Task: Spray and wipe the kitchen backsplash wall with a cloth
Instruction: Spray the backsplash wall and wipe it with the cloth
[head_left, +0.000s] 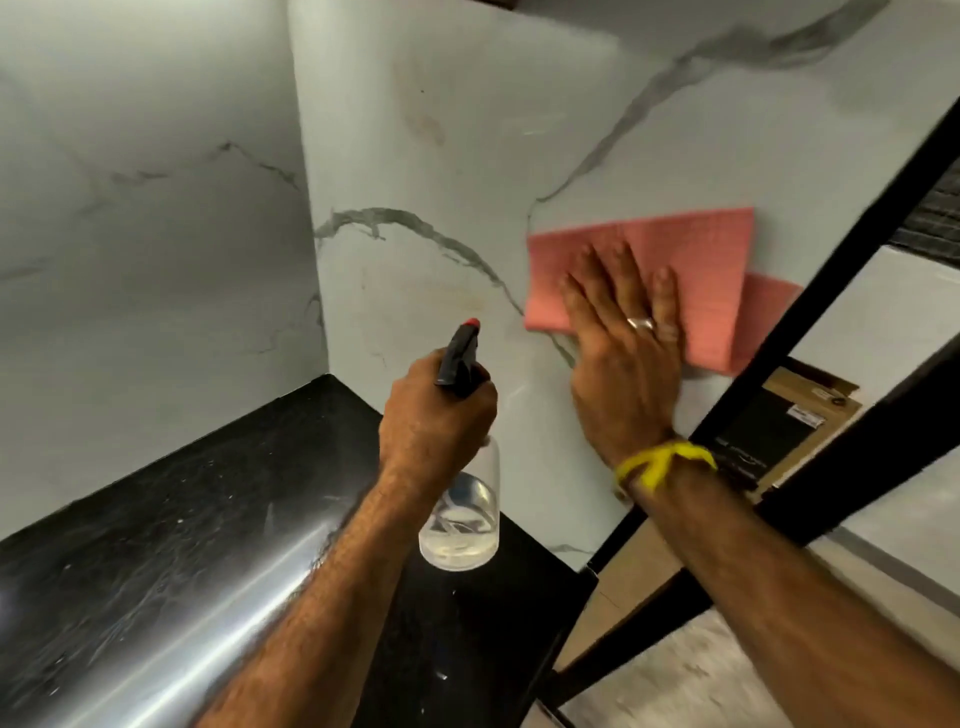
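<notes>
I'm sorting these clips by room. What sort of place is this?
Most likely a kitchen corner: a marble-look backsplash wall above a black countertop, being wiped with a pink cloth and spray bottle.

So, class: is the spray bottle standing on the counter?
No, the left hand grips the spray bottle in the air above the counter.

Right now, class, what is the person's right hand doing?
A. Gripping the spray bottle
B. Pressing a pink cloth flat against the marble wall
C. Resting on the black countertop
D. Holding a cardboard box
B: the right hand lies with straight fingers spread on the pink cloth against the marble wall, while the left hand grips the spray bottle.
</notes>
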